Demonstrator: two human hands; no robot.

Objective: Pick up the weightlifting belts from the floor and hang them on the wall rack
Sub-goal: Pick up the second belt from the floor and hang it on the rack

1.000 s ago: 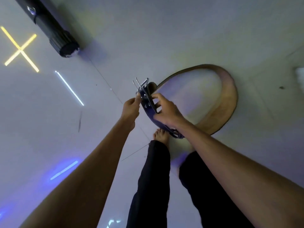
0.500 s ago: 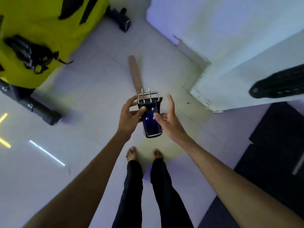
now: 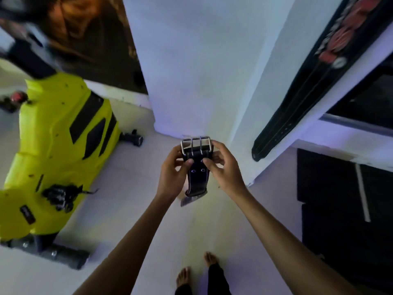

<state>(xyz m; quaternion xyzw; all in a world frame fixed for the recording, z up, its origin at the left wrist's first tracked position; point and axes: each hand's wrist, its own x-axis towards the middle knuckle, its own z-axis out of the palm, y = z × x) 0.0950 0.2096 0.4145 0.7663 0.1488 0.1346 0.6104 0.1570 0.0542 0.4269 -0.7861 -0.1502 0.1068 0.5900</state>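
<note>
I hold a dark leather weightlifting belt [image 3: 196, 177] by its buckle end, upright in front of me, with the steel two-prong buckle [image 3: 196, 144] on top. My left hand [image 3: 173, 170] grips its left edge and my right hand [image 3: 223, 167] grips its right edge, thumbs on the front face. The rest of the belt hangs down behind my hands, mostly hidden. A second black belt [image 3: 319, 69] with red lettering hangs on the white wall at upper right; its hook is out of view.
A white pillar [image 3: 191, 60] stands right behind the buckle. A large yellow gym machine [image 3: 57, 150] with a black base fills the left. Black floor mats [image 3: 344, 199] lie at right. My bare feet [image 3: 197, 271] stand on the pale floor.
I have straightened up and the view has swung from the floor to the wall. The belt has come off the floor and up; both hands now grip its buckle end.
</note>
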